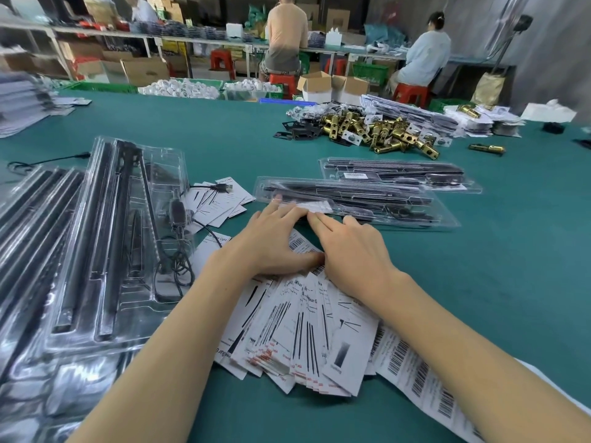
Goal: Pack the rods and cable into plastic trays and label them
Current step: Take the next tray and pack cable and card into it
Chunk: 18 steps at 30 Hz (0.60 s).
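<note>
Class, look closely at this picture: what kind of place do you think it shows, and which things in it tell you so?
Most likely a packing workshop or small factory. Clear plastic trays of black rods lie on a long green table, beside barcode label sheets, a heap of brass lock parts, and workers seated at benches.

At nine o'clock from the hands, a white card [213,242] by the open tray shows "Light" after a half-hidden word. At eleven o'clock, another card [226,183] carries slanted print, too blurred to read. Down at six o'clock, the fanned paper inserts [297,330] give only fragments: "lkar G". At five o'clock, the label strip [412,362] bears barcodes, digits too small to make out.
</note>
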{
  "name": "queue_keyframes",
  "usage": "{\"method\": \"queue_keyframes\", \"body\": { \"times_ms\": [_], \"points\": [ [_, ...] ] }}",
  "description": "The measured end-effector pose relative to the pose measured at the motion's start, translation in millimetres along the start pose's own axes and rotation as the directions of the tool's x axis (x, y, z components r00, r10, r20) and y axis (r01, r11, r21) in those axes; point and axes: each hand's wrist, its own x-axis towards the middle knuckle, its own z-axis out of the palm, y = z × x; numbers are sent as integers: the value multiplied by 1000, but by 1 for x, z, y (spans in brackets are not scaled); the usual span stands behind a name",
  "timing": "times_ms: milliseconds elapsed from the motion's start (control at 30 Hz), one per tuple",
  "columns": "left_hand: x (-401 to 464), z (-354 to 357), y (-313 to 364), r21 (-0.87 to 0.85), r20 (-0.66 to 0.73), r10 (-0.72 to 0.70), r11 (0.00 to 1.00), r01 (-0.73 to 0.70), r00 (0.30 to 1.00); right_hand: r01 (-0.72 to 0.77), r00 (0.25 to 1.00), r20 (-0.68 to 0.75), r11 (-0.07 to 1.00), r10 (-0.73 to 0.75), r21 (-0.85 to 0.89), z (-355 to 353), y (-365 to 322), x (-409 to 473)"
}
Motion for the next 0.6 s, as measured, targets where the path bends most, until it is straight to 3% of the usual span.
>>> {"method": "queue_keyframes", "body": {
  "times_ms": [367,600],
  "points": [
    [-2,-2,1,-42,33,-44,998,45,998,-108,988,114,994,107,4,-5,-7,4],
    [0,-2,-2,9,-10,32,999,-32,999,-184,975,144,978,169,94,-7,-13,7]
  ]
}}
